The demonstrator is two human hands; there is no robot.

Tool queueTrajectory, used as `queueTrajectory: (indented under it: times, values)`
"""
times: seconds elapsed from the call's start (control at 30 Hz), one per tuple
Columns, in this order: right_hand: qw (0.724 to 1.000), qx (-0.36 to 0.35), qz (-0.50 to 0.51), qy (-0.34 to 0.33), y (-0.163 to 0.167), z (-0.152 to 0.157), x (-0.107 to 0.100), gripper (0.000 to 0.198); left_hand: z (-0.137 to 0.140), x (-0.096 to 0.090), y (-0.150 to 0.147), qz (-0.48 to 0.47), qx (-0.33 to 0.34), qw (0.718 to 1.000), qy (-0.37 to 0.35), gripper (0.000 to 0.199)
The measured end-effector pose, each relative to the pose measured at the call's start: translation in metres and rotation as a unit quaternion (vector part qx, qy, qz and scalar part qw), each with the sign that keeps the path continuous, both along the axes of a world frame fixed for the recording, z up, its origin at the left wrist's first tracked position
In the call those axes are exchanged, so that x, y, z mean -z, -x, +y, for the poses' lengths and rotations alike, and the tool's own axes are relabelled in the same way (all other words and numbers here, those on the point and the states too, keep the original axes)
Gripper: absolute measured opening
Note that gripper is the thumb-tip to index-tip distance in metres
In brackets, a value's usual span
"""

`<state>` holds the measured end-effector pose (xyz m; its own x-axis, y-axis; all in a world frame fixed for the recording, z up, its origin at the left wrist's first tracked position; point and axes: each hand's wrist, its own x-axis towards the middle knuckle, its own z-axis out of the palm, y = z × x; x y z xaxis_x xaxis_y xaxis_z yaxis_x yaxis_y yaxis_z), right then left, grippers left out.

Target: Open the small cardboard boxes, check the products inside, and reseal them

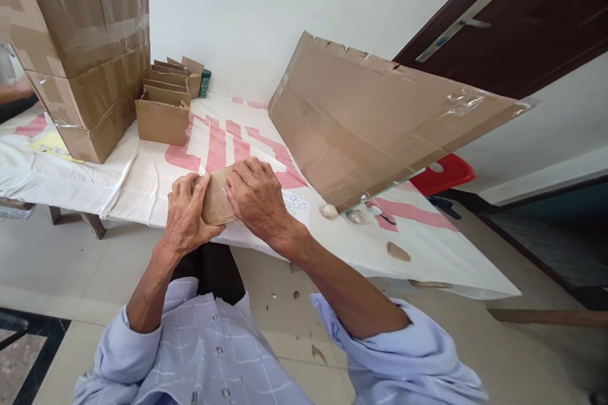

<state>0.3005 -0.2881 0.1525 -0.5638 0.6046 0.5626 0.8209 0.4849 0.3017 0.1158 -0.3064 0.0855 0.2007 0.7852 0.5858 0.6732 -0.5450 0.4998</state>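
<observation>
Between my hands, at the table's front edge, is a small brown cardboard box. My left hand grips its left side, thumb along the near edge and fingers over the far side. My right hand is closed, its fingers curled at the box's right part. A small pale bit shows by its fingertips, too small to name. How far the right fingers grip the box is partly hidden by the hand itself.
Taped cartons are stacked at the left, beside several small open boxes and a green container. A large cardboard sheet leans at the right. Tape rolls and a cardboard scrap lie nearby. A person's arm shows far left.
</observation>
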Motion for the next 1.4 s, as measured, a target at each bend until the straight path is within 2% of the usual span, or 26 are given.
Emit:
queueTrajectory:
  times: [0.2,0.47,0.57,0.87,1.1,1.23,1.4]
  values:
    - [1.0,0.002,-0.013,-0.029,0.0005,0.0005,0.0019,0.03,-0.0002,-0.0003,-0.0002,-0.001,0.0,1.0,-0.005,0.104]
    - [1.0,-0.004,0.018,0.008,-0.0005,-0.0019,-0.0011,0.026,0.0003,0.0011,0.0017,-0.003,-0.003,1.0,-0.003,0.104]
    - [1.0,0.0,0.025,0.006,-0.0015,-0.0043,-0.003,0.022,0.0011,0.0016,0.0018,-0.004,-0.007,1.0,-0.005,0.103]
    - [1.0,-0.001,0.013,-0.017,-0.0001,-0.0008,-0.001,0.029,0.0006,0.0016,0.0006,0.0,-0.004,1.0,-0.006,0.104]
    - [1.0,0.001,0.024,0.018,0.0014,-0.0006,0.0016,0.029,0.0002,0.0,0.001,0.003,-0.002,1.0,-0.004,0.104]
    - [1.0,0.003,0.024,0.001,0.0015,0.0006,0.0036,0.03,0.0008,0.0009,0.0014,-0.002,-0.005,1.0,-0.004,0.104]
    - [1.0,-0.01,0.024,-0.008,-0.002,0.0012,0.0031,0.023,0.0016,0.002,0.0022,0.001,-0.005,1.0,-0.007,0.103]
